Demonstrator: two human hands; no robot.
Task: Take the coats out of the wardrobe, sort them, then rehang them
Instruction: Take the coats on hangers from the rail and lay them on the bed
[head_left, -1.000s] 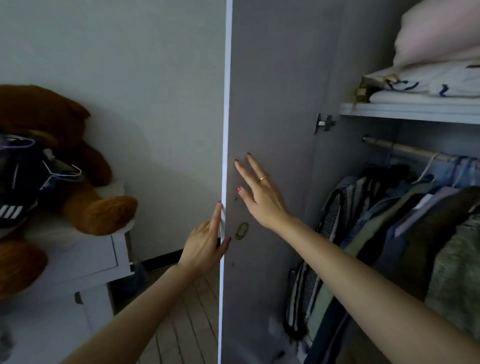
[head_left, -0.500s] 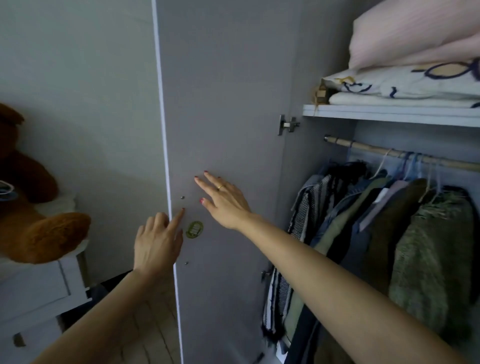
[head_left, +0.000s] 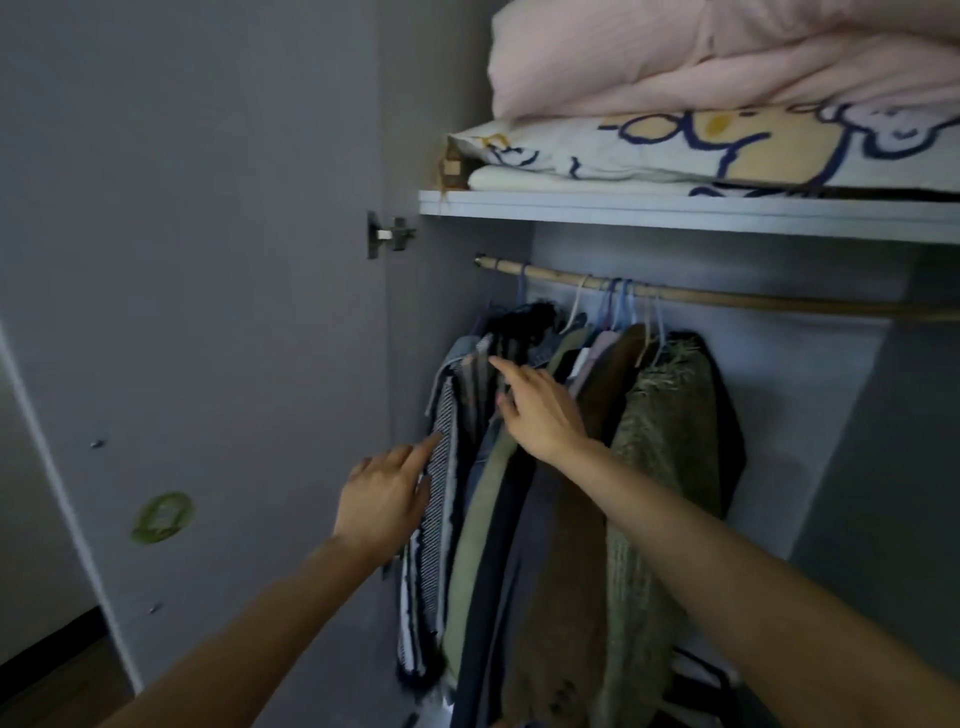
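- Your left hand (head_left: 382, 501), fingers loose, touches the striped coat (head_left: 434, 519); your right hand (head_left: 540, 413), fingers spread, rests on coats (head_left: 571, 493) at 6 o'clock under the wooden rail (head_left: 727, 300)
- Folded bedding (head_left: 727, 104) fills the shelf (head_left: 675, 213) at 1 o'clock; the open door (head_left: 208, 312) stands at 9 o'clock

Both hands off the door (head_left: 208, 312) now. Left hand (head_left: 384, 499) and right hand (head_left: 540, 410) moved onto the hanging coats (head_left: 519, 493), fingers extended.

The coats (head_left: 561, 493) hang packed tight together on hangers from the wooden rail (head_left: 727, 300) inside the open wardrobe (head_left: 857, 415), bunched at the rail's left end. From left: a black-and-white woven one (head_left: 434, 519), an olive one (head_left: 475, 530), dark navy, brown (head_left: 571, 545), then a shaggy green one (head_left: 660, 467) at the right.
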